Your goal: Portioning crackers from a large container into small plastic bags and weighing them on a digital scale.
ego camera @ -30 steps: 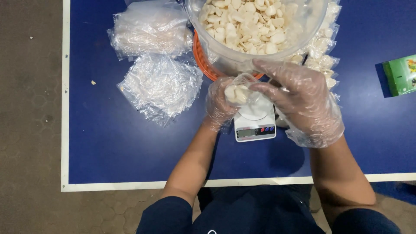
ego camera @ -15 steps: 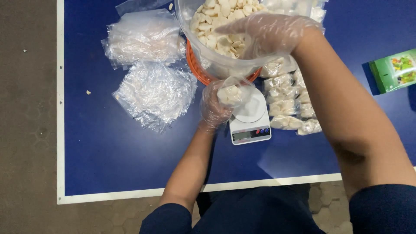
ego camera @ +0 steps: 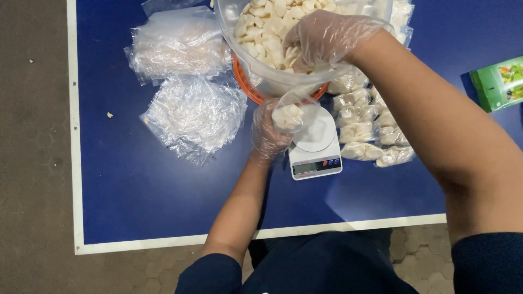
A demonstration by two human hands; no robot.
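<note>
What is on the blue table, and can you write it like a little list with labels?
Left hand: gloved, holds a small clear bag of white pieces over the scale
Right hand: gloved, down in the big clear tub of white pieces
Filled bags: in rows to the right of the scale
Empty bags: two heaps on the left
Green box: at the right edge
Table: blue, white border

Blue table (ego camera: 141, 201) bears plastic bags (ego camera: 193, 111), scale (ego camera: 316, 149), filled packets (ego camera: 368, 128).
</note>
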